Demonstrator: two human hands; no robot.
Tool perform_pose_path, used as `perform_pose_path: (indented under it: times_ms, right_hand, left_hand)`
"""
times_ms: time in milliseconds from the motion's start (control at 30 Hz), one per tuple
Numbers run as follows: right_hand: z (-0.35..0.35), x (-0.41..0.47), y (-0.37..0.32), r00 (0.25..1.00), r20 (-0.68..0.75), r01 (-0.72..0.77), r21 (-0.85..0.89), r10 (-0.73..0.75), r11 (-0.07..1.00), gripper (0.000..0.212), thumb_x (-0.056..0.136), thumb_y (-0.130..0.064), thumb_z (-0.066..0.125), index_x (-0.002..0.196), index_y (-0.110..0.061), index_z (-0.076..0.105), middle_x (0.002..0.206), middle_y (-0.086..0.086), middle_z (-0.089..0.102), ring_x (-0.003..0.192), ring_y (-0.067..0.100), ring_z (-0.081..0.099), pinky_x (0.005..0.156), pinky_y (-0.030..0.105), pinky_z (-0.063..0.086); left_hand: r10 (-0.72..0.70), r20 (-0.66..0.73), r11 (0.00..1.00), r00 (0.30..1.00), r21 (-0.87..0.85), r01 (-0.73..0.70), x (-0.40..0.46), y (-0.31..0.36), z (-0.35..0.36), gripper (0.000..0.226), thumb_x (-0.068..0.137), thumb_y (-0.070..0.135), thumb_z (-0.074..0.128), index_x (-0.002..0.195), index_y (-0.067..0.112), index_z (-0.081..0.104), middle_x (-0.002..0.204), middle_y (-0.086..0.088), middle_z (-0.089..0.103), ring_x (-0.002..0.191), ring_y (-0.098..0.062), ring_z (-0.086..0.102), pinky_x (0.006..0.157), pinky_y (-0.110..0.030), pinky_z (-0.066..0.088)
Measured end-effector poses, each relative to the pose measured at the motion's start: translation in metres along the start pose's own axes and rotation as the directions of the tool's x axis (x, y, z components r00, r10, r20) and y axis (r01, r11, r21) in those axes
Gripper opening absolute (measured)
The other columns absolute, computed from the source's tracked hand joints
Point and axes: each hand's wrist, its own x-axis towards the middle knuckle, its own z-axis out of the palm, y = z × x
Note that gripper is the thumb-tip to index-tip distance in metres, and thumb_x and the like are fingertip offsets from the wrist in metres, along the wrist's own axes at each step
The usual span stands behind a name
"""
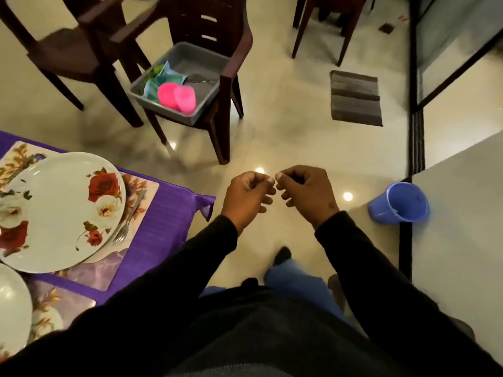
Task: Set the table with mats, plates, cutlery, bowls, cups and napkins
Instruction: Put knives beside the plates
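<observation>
At frame centre we see the left hand (246,197) and right hand (304,193) side by side above the floor, fingers loosely curled, fingertips nearly meeting, holding nothing we can make out. At left, the purple-clothed table (166,210) carries a floral mat (141,191) with a rose-patterned plate (60,210) on it and a fork (128,219) tucked against the plate's right rim. Upper centre, a grey tub (179,83) on a dark chair (217,77) holds pink cups (177,97) and blue-green napkins (163,80); a blue cup (398,202) lies tipped at right.
</observation>
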Motion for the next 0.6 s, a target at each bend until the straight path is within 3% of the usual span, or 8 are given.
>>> perform_pose_path:
  times_ms: [133,300,433,600]
  right_hand:
    - [0.005,0.099,0.0,0.995,0.103,0.015,-0.047,-0.01,0.999,0.012,0.088,-0.021,0.069,0.081,-0.013,0.074,0.072,0.006,0.072,0.062,0.022,0.066,0.056,0.037,0.056]
    - [0.03,0.22,-0.012,0.95,0.31,0.082,-0.131,-0.038,0.988,0.013,0.09,-0.021,0.066,0.082,-0.015,0.073,0.072,-0.001,0.069,0.066,0.016,0.066,0.064,0.037,0.058]
    - [0.071,0.299,-0.042,0.879,0.468,0.191,-0.172,-0.091,0.966,0.01,0.088,-0.023,0.068,0.08,-0.018,0.071,0.071,-0.007,0.067,0.065,0.007,0.062,0.062,0.025,0.05]
    - [0.132,0.406,-0.082,0.811,0.574,0.267,-0.19,-0.114,0.945,0.01,0.083,-0.019,0.068,0.078,-0.011,0.072,0.071,0.0,0.071,0.068,0.019,0.068,0.067,0.044,0.057]
  left_hand:
    - [-0.05,-0.051,0.999,0.997,-0.021,0.049,0.078,0.022,0.001,0.02,0.098,0.032,0.061,0.097,0.013,0.069,0.087,-0.003,0.075,0.074,-0.016,0.07,0.065,-0.03,0.054]
    - [-0.13,-0.194,0.991,0.972,0.007,0.134,0.167,0.059,-0.03,0.017,0.098,0.026,0.061,0.096,0.011,0.07,0.088,-0.006,0.075,0.076,-0.021,0.069,0.064,-0.029,0.054]
    - [-0.209,-0.333,0.976,0.919,-0.123,0.177,0.232,0.08,-0.063,0.02,0.099,0.023,0.06,0.098,0.005,0.07,0.086,-0.008,0.075,0.075,-0.022,0.068,0.062,-0.03,0.054]
    - [-0.294,-0.52,0.935,0.802,-0.332,0.127,0.308,0.106,-0.106,0.019,0.098,0.02,0.06,0.093,0.004,0.069,0.078,-0.004,0.074,0.067,-0.015,0.067,0.06,-0.029,0.054]
